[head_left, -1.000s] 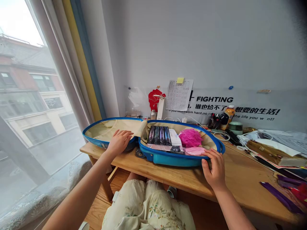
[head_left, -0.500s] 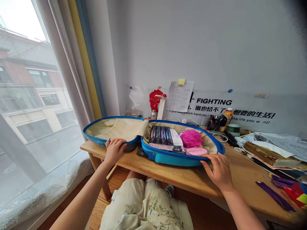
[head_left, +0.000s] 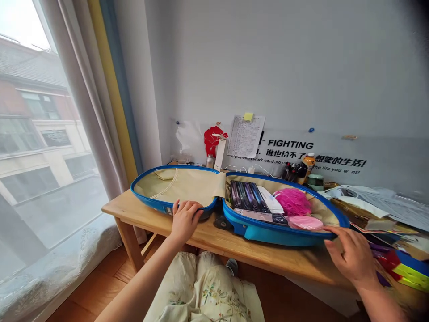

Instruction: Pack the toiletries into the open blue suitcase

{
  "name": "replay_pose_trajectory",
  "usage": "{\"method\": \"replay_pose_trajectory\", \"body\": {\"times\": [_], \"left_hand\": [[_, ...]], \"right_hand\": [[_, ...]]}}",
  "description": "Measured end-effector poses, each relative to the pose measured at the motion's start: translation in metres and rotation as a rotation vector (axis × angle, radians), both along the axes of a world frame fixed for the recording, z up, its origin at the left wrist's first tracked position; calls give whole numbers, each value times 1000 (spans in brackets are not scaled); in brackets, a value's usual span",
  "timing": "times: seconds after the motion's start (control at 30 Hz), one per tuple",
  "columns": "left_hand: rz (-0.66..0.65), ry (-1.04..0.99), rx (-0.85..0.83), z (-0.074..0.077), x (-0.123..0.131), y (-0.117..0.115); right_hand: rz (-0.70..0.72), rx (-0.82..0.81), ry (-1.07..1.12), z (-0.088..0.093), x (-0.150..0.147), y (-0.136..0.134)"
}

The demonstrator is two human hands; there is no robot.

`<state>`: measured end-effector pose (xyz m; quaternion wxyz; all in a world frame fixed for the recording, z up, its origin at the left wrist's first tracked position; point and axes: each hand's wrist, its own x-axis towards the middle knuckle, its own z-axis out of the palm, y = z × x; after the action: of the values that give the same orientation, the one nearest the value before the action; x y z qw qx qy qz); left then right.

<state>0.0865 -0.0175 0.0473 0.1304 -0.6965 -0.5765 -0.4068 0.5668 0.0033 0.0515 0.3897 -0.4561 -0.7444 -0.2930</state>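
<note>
A blue hard-shell suitcase (head_left: 278,237) lies open on the wooden table, with its beige-lined lid shell (head_left: 181,188) spread to the left. My left hand (head_left: 184,220) curls over the lid's front blue rim. At the suitcase's right end, my right hand (head_left: 350,257) rests with spread fingers against the front rim. Inside the right shell lie a box of dark slim items (head_left: 248,197), a white box (head_left: 271,200), a pink mesh bath pouf (head_left: 292,202) and a round pink pouch (head_left: 304,222).
The wooden table (head_left: 214,243) runs along a window with sheer curtains on the left. Behind the suitcase stand a bottle, pens, cables and a wall sheet with printed text. Papers and colourful items are piled to the right. My floral-covered lap lies below the table edge.
The suitcase has slid rightward along the table, with both hands moving along with it. My right hand has shifted further right and its fingers have spread. The view has also turned slightly.
</note>
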Motion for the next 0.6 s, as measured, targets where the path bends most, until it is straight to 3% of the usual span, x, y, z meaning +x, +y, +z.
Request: {"method": "replay_pose_trajectory", "body": {"times": [0.1, 0.2, 0.3, 0.4, 0.5, 0.6], "left_hand": [[-32, 4, 7, -1, 26, 0], [-60, 10, 12, -2, 49, 2], [-75, 4, 9, -2, 70, 2], [-98, 1, 0, -2, 86, 0], [-219, 35, 14, 0, 85, -2], [-322, 70, 77, 3, 59, -1]], "right_hand": [[-96, -99, 132, 22, 6, -10], [-186, -264, 222, 53, -8, -7], [-234, -526, 206, 79, -31, 13], [-318, -828, 153, 92, -54, 39], [-382, -1102, 67, 97, -71, 54], [-406, -1197, 14, 98, -80, 58]]}}
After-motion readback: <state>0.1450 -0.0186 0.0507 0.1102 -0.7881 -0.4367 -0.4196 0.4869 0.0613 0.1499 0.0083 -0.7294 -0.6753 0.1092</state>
